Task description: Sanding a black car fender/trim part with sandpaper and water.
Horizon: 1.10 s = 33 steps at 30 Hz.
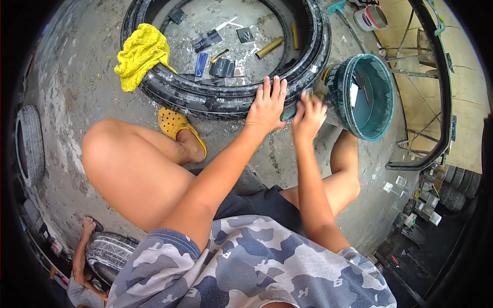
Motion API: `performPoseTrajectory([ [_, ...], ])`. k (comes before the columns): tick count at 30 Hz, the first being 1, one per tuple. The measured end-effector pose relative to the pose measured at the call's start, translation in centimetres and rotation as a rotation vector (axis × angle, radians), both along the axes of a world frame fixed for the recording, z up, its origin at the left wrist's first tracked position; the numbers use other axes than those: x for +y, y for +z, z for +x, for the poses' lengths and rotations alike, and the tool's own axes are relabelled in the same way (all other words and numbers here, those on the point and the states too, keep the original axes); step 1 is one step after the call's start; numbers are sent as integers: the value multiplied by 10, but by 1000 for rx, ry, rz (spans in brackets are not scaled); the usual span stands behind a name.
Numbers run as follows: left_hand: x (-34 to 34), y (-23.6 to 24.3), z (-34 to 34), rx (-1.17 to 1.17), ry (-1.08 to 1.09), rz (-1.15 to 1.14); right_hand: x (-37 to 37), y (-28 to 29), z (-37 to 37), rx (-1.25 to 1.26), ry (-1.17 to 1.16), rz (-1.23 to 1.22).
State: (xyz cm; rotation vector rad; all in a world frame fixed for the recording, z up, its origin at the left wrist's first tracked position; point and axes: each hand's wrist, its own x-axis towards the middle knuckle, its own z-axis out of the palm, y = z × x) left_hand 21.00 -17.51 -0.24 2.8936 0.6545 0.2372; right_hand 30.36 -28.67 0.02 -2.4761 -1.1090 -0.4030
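A black tyre, smeared with whitish residue, lies on its side on the floor in front of me. My left hand rests on its near right part, fingers stretched out and spread over the rubber. Just right of it, my right hand is closed at the tyre's outer side. A small dark green piece shows between the two hands; the right fingers hide most of what they grip. Over the tyre's left side hangs a bumpy yellow cloth.
Inside the tyre ring lie brown tubes, a blue block and several dark pieces. A teal bucket holding flat pieces stands close right. Behind it are a scraper and a white pail. Another person's hand is lower left.
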Motion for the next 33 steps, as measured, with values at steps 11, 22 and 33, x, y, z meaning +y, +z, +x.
performPoseTrajectory([
  [11, 1, 8, -7, -69, 31, -96, -25, 88, 229, 1000, -119, -120],
  [22, 3, 1, -12, -154, -2, -109, -58, 25, 255, 1531, -133, 137],
  [33, 3, -4, -11, -275, 25, -107, 39, 149, 111, 847, 704, -548],
])
